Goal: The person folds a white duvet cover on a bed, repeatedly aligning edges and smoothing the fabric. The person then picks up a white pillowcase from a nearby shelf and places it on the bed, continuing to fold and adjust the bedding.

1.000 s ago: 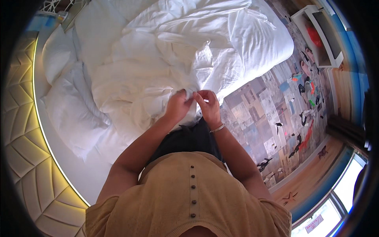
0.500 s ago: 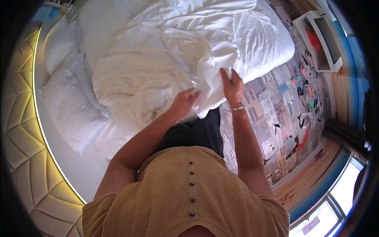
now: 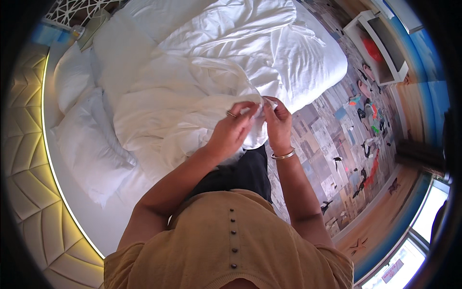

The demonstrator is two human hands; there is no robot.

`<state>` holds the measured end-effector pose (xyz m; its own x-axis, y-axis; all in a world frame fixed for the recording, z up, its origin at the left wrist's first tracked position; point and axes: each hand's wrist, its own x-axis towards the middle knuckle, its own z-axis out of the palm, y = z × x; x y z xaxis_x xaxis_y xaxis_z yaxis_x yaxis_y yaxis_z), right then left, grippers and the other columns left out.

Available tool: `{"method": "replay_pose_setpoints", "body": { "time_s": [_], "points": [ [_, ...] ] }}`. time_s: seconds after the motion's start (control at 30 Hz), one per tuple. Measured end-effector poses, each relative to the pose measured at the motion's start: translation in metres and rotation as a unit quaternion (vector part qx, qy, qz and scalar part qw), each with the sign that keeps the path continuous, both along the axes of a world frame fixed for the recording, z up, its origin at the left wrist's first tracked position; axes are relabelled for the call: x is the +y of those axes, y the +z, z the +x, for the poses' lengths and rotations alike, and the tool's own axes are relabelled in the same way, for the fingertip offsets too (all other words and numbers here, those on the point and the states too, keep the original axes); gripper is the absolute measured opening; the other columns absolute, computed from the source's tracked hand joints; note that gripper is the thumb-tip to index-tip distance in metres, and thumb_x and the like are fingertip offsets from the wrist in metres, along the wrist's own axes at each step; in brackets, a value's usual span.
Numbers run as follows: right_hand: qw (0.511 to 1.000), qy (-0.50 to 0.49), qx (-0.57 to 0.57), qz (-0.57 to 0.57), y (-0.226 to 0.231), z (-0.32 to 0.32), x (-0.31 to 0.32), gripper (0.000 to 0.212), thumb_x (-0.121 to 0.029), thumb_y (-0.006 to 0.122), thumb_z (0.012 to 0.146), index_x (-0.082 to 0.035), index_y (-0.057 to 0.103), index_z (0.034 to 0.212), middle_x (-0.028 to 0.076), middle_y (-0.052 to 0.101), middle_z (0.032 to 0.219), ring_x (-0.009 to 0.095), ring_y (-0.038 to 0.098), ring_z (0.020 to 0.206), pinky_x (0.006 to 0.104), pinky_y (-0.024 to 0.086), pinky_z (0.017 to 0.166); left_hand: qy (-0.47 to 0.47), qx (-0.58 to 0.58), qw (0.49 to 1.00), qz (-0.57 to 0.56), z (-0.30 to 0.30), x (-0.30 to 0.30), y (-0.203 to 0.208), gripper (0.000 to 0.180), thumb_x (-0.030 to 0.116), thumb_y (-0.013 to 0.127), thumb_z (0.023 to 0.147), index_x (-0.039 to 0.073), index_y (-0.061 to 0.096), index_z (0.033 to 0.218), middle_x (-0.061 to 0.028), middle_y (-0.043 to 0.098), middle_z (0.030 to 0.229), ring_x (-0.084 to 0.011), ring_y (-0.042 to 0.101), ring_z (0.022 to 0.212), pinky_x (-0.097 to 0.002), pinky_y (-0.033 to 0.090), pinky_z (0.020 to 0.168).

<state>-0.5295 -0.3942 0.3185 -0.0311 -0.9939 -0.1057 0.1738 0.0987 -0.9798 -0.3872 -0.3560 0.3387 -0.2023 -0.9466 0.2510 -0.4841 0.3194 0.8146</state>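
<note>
A white duvet cover [image 3: 168, 113] lies bunched and creased over the near part of the bed. My right hand [image 3: 278, 126] pinches its edge between thumb and fingers, just beyond my waist. Close beside it, my left hand [image 3: 231, 131], with a ring on one finger, has its fingers curled and their tips at the same gathered edge. The cloth hangs down between and below both hands against my dark trousers [image 3: 236, 174]. Part of the left fingertips' grip is hidden in the folds.
White pillows [image 3: 91, 149] lie at the left by a padded, lit headboard [image 3: 29, 188]. The mattress [image 3: 320, 62] reaches to the far right. Shoes and other small items [image 3: 368, 115] appear on the patterned floor [image 3: 317, 144], near a white open-fronted cabinet [image 3: 356, 29].
My left hand has moved right and up to the cloth edge beside my right hand. My right hand has come slightly lower and nearer. The view has shifted a little.
</note>
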Motion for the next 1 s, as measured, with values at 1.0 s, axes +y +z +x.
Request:
{"method": "replay_pose_setpoints", "body": {
  "time_s": [1.0],
  "points": [
    [0.942,0.301,0.05,0.142,0.021,-0.069,0.058,0.018,-0.016,0.052,0.095,-0.004,0.064,0.102,-0.007,0.05,0.075,0.002,0.04,0.069,0.0185,0.035,0.062,-0.07,-0.125,0.989,0.045,0.044,-0.018,-0.073,0.02,0.001,0.058,0.079,0.005,0.06,0.098,-0.0075,0.061,0.088,-0.026,0.058,0.083,-0.0338,0.047,0.075]
  ]
}}
